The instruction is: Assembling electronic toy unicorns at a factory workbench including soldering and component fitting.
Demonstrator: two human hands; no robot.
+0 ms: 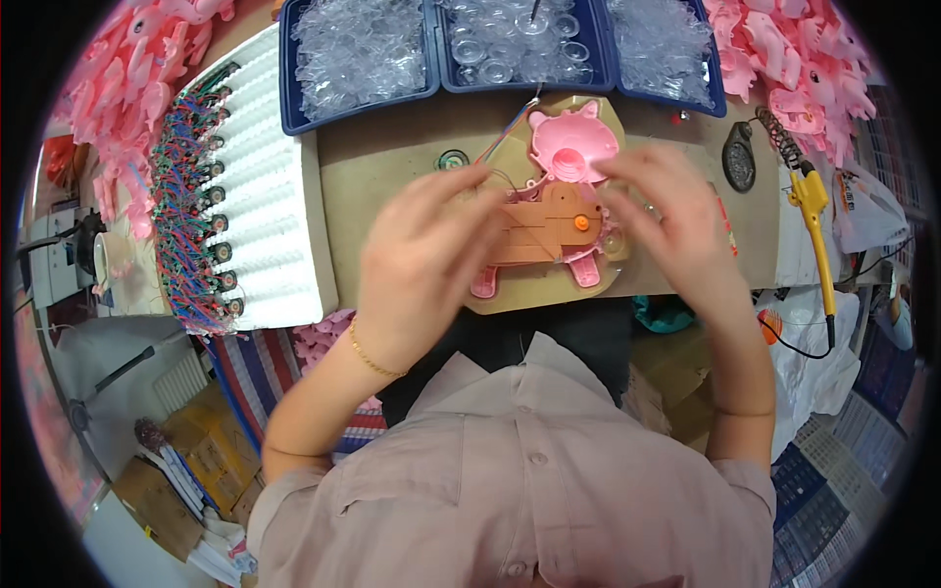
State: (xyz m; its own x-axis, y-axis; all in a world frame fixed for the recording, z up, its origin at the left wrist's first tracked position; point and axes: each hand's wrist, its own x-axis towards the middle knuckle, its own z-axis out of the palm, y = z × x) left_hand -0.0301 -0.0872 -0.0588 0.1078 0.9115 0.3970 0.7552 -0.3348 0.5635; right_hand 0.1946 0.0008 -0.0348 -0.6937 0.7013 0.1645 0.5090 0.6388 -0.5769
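Observation:
A pink plastic toy half-shell lies in front of me, its round head (578,134) pointing away and its legs (583,270) toward me. A flat orange-brown piece (549,227) with a bright orange knob (581,223) covers its body. My left hand (421,245) is over the shell's left side, fingers bent together next to thin wires; anything between the fingertips is hidden. Thin coloured wires (508,129) run up from there toward the bins. Beside the shell's right edge, my right hand (676,211) has thumb and forefinger apart, with nothing visible between them.
Blue bins (365,116) of clear plastic parts line the back. At left, a white ridged foam tray (279,196) holds wired round parts (191,216). Pink shells (784,59) pile at both far corners. A yellow tool (812,206) hangs on a coiled cord at right.

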